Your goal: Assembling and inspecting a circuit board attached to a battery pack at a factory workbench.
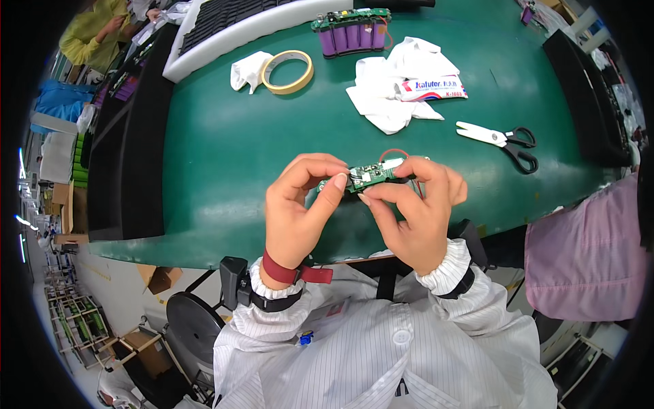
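Observation:
Near the front edge of the table, a green circuit board (370, 176) is held between my two hands. Small parts cover its upper face, and a red wire loops out behind it. My left hand (296, 208) pinches the left end with thumb and index finger. On the other end, the thumb and fingers of my right hand (417, 208) are closed. What lies beneath the board is mostly hidden. At the back stands a battery pack (351, 39) of purple cells with a green board on top.
A tape roll (288, 72) lies beside a crumpled white cloth (249, 71). Another white cloth (385, 112) has a white tube (436, 88) on it. Scissors (504, 140) rest on the right. Black bins (129, 163) flank the green table (225, 163); a foam tray (259, 34) is behind.

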Tool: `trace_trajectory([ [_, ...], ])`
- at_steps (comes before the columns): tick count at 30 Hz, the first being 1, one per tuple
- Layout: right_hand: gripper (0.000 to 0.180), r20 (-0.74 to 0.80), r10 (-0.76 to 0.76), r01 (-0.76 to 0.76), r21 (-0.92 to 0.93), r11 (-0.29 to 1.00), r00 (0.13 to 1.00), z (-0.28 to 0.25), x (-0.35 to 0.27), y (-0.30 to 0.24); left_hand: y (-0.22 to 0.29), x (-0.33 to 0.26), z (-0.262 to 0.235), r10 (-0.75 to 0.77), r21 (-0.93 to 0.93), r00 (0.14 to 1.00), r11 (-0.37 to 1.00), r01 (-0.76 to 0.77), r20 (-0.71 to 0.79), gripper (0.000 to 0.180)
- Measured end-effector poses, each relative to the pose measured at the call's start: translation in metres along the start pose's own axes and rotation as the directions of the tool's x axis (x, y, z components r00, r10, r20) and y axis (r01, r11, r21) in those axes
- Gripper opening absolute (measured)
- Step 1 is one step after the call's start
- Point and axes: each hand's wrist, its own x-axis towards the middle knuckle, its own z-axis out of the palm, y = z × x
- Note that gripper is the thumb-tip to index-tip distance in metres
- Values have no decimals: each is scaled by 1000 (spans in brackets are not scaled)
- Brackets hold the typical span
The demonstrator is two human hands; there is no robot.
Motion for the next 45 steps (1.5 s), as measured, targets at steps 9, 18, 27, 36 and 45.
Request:
trace_trajectory([
  [9, 16, -76, 61, -60, 5, 998, 995, -1, 0, 1, -10, -5, 16, 12, -337, 997, 941, -38, -79, 23],
  [18, 18, -98, 53, -53, 0, 999, 994, -3, 2, 3, -13, -4, 23, -10, -281, 991, 959, -27, -132, 27],
  [27, 24, -88, 126, -126, 4, 992, 988, -6, 8, -4, -17, -5, 23, 39, -247, 990, 966, -72, -136, 27],
  [36, 28, 39, 230, -231, 17, 973, 972, -11, 18, -11, -13, -5, 31, 72, -176, 981, 979, -104, -183, 27],
  [45, 60, -38, 322, -314, 139, 939, 946, 3, 7, 3, -11, -8, 42, -142, -394, 964, 918, 43, -227, 33],
])
